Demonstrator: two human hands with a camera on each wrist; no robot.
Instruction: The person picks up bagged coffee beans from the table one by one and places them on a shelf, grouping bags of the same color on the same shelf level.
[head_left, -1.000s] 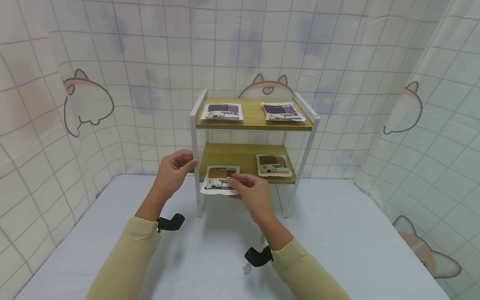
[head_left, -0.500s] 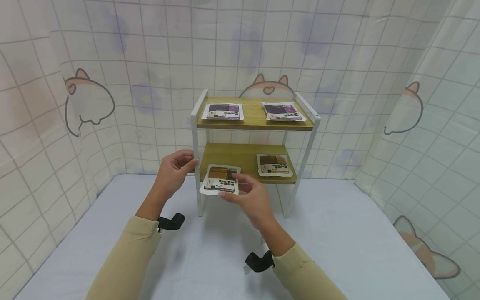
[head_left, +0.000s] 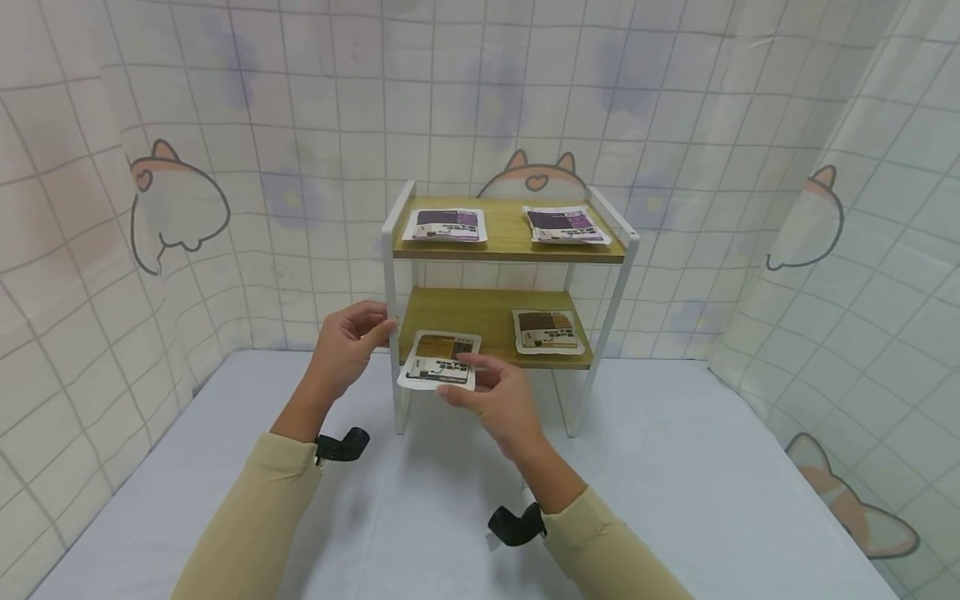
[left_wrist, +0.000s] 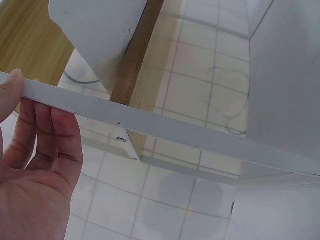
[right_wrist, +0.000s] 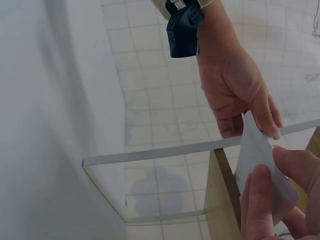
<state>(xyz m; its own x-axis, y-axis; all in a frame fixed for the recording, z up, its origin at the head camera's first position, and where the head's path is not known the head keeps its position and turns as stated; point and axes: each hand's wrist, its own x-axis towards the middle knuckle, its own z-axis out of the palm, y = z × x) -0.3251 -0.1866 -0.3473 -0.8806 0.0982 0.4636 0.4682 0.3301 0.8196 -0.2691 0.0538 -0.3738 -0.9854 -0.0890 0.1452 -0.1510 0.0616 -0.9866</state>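
Observation:
A flat white pouch with a brown-and-white label lies at the left of the rack's lower shelf, its near end jutting past the front edge. My right hand holds its right side, thumb at the near edge and index finger over the label. In the right wrist view, the pouch shows as a pale sheet between the fingers. My left hand grips the white front-left post of the rack between thumb and fingers.
Another brown-labelled pouch lies right on the lower shelf. Two purple-labelled pouches, left and right, rest on the upper shelf. The rack stands on a white-covered table before a grid-patterned curtain.
My right thumb has shifted from the pouch's top to its near edge, and the index finger now lies over the label. The pouch has turned slightly. The left hand has stayed on the post.

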